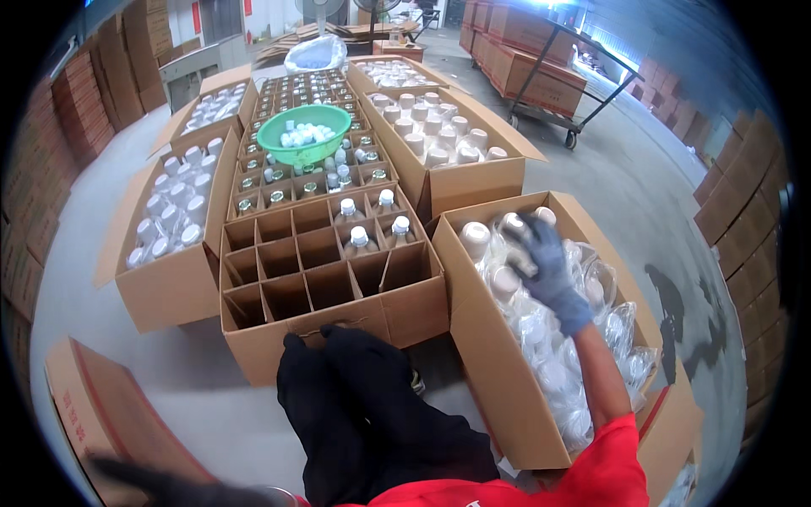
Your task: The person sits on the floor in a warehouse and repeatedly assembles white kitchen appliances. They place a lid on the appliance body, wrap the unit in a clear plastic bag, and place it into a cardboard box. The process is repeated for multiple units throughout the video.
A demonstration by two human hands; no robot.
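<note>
My right hand (pixel 551 269), in a grey-blue glove, reaches over a carton (pixel 475 372) at the right. Its fingers are slightly blurred but look apart, touching or just above the round pale tops. The carton holds pale-topped pieces (pixel 505 282) in clear plastic. My left hand (pixel 160 483), in a dark glove, is smeared by motion at the lower left, so its fingers cannot be read. In front of my knees stands a divided carton (pixel 338 325); several white-capped bottles (pixel 359 241) fill cells at its far right, while other cells are bare.
Beyond stands another divided carton with clear bottles (pixel 276 198); a green basin (pixel 304 154) of white caps sits on it. More cartons of wrapped pieces (pixel 179 198) flank it. A cardboard flap (pixel 110 406) rises at left. A loaded trolley (pixel 541 80) stands far right.
</note>
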